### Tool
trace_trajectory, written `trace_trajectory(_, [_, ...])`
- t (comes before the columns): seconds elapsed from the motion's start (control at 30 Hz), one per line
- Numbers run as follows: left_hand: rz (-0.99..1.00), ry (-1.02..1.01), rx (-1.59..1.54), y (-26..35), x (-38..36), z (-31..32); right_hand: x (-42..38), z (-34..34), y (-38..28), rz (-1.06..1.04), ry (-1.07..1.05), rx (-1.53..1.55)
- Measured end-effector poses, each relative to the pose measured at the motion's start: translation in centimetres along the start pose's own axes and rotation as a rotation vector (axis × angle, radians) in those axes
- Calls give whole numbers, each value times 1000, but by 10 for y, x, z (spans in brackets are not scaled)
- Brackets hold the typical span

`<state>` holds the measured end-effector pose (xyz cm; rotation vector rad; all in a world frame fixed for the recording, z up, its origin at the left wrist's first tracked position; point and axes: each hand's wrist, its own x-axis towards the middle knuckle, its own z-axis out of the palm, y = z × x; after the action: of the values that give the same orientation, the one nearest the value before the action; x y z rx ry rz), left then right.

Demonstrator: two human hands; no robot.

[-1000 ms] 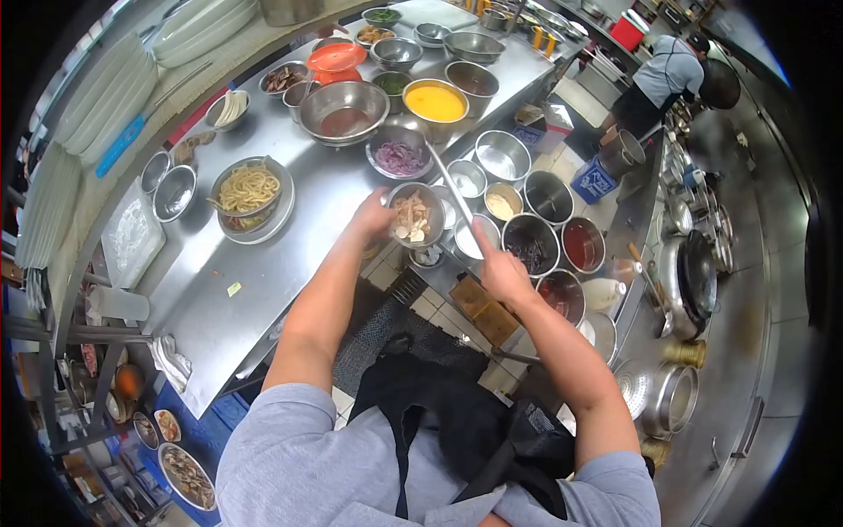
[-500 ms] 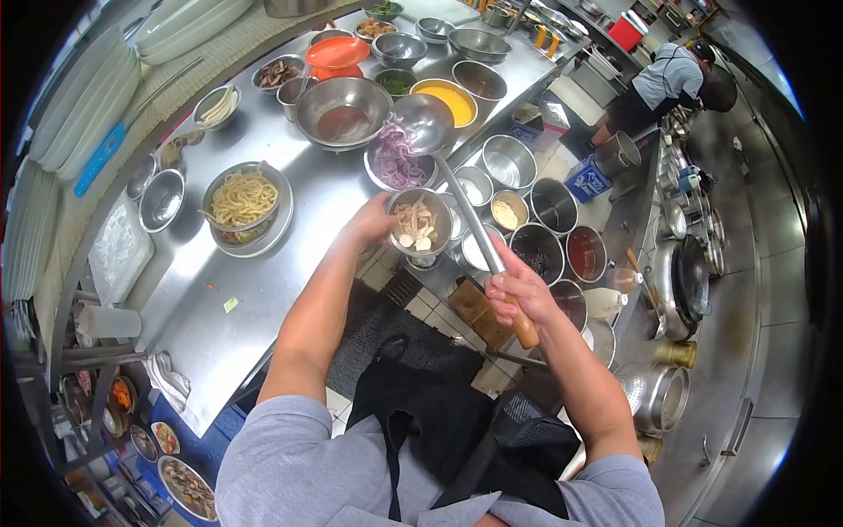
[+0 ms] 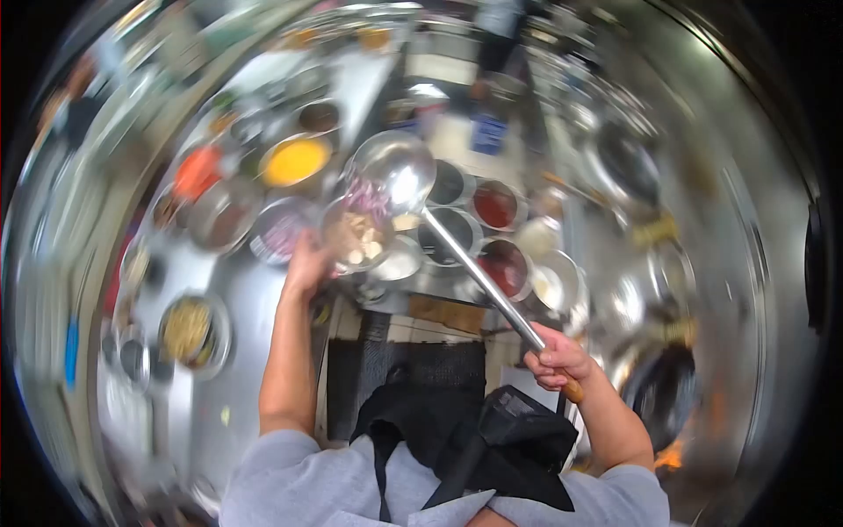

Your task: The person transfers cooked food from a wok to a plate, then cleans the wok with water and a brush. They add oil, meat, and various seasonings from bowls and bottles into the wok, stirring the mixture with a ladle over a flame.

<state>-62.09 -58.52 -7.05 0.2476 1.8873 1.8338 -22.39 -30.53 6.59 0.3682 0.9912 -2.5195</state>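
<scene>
My left hand [image 3: 307, 265] is closed on the side of a steel bowl [image 3: 332, 230] with pale sliced pieces [image 3: 358, 235] in it. Purple onion strips [image 3: 369, 198] show at the bowl's far rim, beside the head of a large steel ladle [image 3: 395, 167]. Around the wooden end of the ladle's long handle, the fingers of my right hand [image 3: 559, 358] are wrapped. Just left of the held bowl, another bowl of sliced purple onion [image 3: 283, 230] stands on the steel counter [image 3: 255, 325]. Much of the view is smeared by motion.
Yellow liquid [image 3: 297, 161] fills a bowl on the counter, and noodles [image 3: 187, 327] lie in another at left. Several pots, one with red sauce [image 3: 496, 205], stand ahead to the right. Flames [image 3: 670, 455] show beside a dark wok [image 3: 660, 395]. A person [image 3: 499, 35] is at the far end.
My view has swung to the right, toward the stove side. The held bowl and the ladle have moved along with me, and onion strips now lie at the held bowl's rim.
</scene>
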Motion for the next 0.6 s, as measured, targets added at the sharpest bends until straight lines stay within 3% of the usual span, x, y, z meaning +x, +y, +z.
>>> trace_trajectory(0.17, [-23,-271,-103,7,39,190,-170,-23,85,-382,417,234])
trace_trajectory(0.23, [-5,-493,-137,20,15,262,-232,-28,135,-632,603,243])
trace_trajectory(0.3, [-48,-644,-137,13,-22,350,-283,-11,167,-857,975,305])
trace_trajectory(0.37, [-210,-837,-116,-5,-71,444,-336,-61,210,-929,1259,389])
trace_trajectory(0.43, [-244,-922,-84,-10,-115,497,-371,-101,212,-770,1601,140])
trace_trajectory(0.47, [-303,-946,-84,-13,-137,522,-386,-128,226,-780,1609,154])
trace_trajectory(0.53, [-313,-1063,0,-31,-161,570,-415,-183,244,-180,1966,-166])
trace_trajectory(0.57, [-343,-1122,-30,-34,-179,590,-422,-196,254,-188,1970,-164])
trace_trajectory(0.6, [-350,-1157,-54,-36,-202,605,-427,-202,265,-47,2076,-380])
